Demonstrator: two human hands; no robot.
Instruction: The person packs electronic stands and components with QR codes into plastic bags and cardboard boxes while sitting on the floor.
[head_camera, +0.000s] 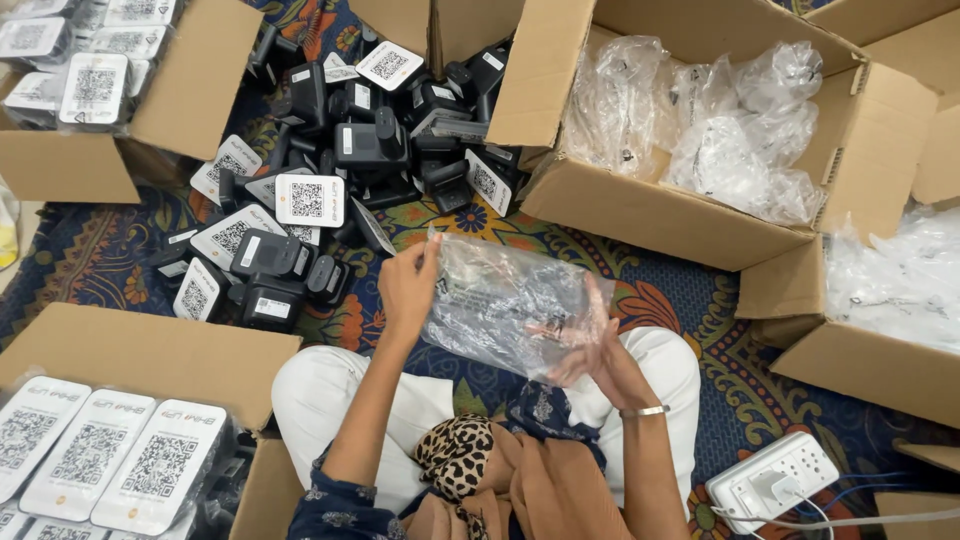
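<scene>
- Seen from my head camera, both hands hold a clear plastic bag (510, 305) above my lap, just in front of the crossed knees in white trousers.
- My left hand (408, 285) pinches the bag's upper left edge, fingers closed on the film; my right hand (590, 345) is under and partly inside the bag's lower right end, fingers curled around it and blurred through the plastic.
- I cannot tell for certain whether the bag already has a device in it; only creased film and a dark printed patch show.
- Judging by how things lie, the work looks partway through: a pile of black devices with white code cards (350, 170) lies loose on the floor ahead of me, unbagged.
- The cardboard box at lower left (150, 360) holds a tight row of wrapped units with their cards facing up, and another box at upper left (190, 90) holds more of the same.
- The large box at upper right (650, 210) is heaped with empty clear bags, and more film fills the box at the right edge (870, 365).
- Everything sits on a patterned blue carpet (700, 290) with orange flowers; no table is in view.
- A white power strip (775, 480) with a plug and cables lies on the carpet beside my right knee.
</scene>
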